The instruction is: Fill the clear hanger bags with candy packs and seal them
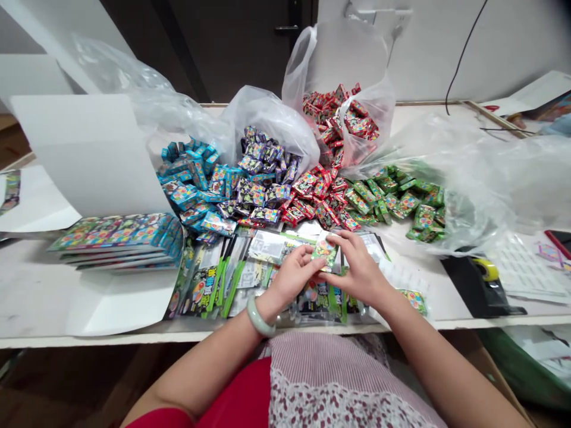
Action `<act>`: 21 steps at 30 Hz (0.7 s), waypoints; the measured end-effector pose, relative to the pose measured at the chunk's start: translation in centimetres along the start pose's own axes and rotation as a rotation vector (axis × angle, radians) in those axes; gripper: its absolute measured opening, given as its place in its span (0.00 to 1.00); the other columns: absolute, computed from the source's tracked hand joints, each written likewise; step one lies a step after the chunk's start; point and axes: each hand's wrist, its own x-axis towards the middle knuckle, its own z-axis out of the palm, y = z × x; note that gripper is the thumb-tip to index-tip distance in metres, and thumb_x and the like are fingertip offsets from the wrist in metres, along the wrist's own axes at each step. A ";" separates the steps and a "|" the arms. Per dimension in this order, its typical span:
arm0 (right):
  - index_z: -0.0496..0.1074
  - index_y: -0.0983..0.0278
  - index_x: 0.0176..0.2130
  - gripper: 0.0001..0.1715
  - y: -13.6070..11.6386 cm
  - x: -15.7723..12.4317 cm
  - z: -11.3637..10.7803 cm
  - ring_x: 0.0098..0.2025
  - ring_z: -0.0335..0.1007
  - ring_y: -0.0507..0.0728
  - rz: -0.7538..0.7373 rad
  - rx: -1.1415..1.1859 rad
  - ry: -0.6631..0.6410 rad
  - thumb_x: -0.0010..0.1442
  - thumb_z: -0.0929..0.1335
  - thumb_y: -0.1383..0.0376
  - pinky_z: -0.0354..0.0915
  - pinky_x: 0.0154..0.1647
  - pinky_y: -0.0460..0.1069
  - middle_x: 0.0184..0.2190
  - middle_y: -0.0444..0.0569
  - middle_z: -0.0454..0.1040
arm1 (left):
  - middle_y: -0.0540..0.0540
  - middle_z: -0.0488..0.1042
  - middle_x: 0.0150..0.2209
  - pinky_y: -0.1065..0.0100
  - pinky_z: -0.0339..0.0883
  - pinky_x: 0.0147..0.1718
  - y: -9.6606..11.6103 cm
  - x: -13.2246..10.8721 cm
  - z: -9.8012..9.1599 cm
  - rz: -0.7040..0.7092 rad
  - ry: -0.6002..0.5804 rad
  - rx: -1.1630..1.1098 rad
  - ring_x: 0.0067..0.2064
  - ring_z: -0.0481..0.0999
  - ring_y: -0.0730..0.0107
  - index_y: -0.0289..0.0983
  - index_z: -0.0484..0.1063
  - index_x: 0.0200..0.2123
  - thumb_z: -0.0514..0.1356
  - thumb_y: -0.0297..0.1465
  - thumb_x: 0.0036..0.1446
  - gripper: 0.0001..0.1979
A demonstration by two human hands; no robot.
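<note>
My left hand (292,272) and my right hand (359,267) meet over the table's front middle, both closed on one small green printed packet (325,252). The left thumb lies along its lower left, while the right fingers curl over its top and right side. Under and around the hands lie many flat printed pouches (203,288) in black and green with clear parts. Just behind them spread heaps of small packets: blue (191,187), purple (263,163), red (323,196) and green (404,196).
At left stands an open white carton (96,154) beside stacked trays of packets (120,244). Clear plastic bags (276,113) rise behind the heaps. A black tape dispenser (479,285) with yellow tape sits at right, near paper sheets (529,273) and a red-edged phone-like object (559,242).
</note>
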 end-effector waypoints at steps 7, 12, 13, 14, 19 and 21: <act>0.62 0.58 0.57 0.34 3.7 -1.4 -2.2 0.62 0.55 0.66 0.084 -0.036 0.073 0.53 0.71 0.61 0.54 0.62 0.65 0.58 0.56 0.60 | 0.35 0.53 0.66 0.41 0.45 0.63 2.5 1.8 -6.7 0.383 -0.207 1.198 0.67 0.49 0.40 0.40 0.53 0.63 0.72 0.35 0.42 0.47; 0.59 0.57 0.60 0.36 4.3 -2.2 -1.5 0.65 0.52 0.65 0.090 0.090 -0.010 0.55 0.69 0.62 0.53 0.63 0.66 0.62 0.56 0.57 | 0.33 0.59 0.62 0.39 0.47 0.60 3.3 3.0 -8.0 0.366 -0.347 1.560 0.64 0.53 0.37 0.37 0.54 0.62 0.70 0.32 0.41 0.46; 0.59 0.56 0.60 0.36 4.0 -2.2 -1.4 0.65 0.52 0.65 0.101 0.120 -0.004 0.55 0.70 0.61 0.53 0.63 0.66 0.62 0.56 0.57 | 0.35 0.61 0.59 0.40 0.48 0.60 3.6 2.9 -8.0 0.401 -0.329 1.563 0.62 0.57 0.40 0.37 0.54 0.62 0.69 0.33 0.42 0.45; 0.59 0.56 0.60 0.36 3.8 -2.1 -1.4 0.65 0.53 0.65 0.105 0.151 0.004 0.55 0.70 0.60 0.54 0.63 0.66 0.63 0.55 0.57 | 0.36 0.63 0.57 0.42 0.51 0.59 3.9 2.7 -7.9 0.433 -0.301 1.551 0.59 0.60 0.42 0.37 0.54 0.61 0.69 0.33 0.42 0.44; 0.57 0.53 0.62 0.40 2.0 -1.1 -2.7 0.66 0.51 0.63 -0.049 0.211 -0.077 0.54 0.71 0.61 0.53 0.64 0.63 0.63 0.52 0.56 | 0.38 0.59 0.57 0.48 0.60 0.57 5.5 0.9 -8.1 0.486 -0.209 1.419 0.58 0.61 0.48 0.39 0.52 0.62 0.68 0.35 0.43 0.44; 0.57 0.54 0.62 0.40 1.4 -0.5 -3.2 0.65 0.52 0.63 -0.104 0.157 -0.135 0.54 0.71 0.62 0.53 0.64 0.63 0.63 0.53 0.56 | 0.37 0.57 0.57 0.49 0.59 0.58 5.6 0.3 -8.4 0.502 -0.222 1.371 0.59 0.60 0.49 0.38 0.50 0.63 0.68 0.35 0.44 0.45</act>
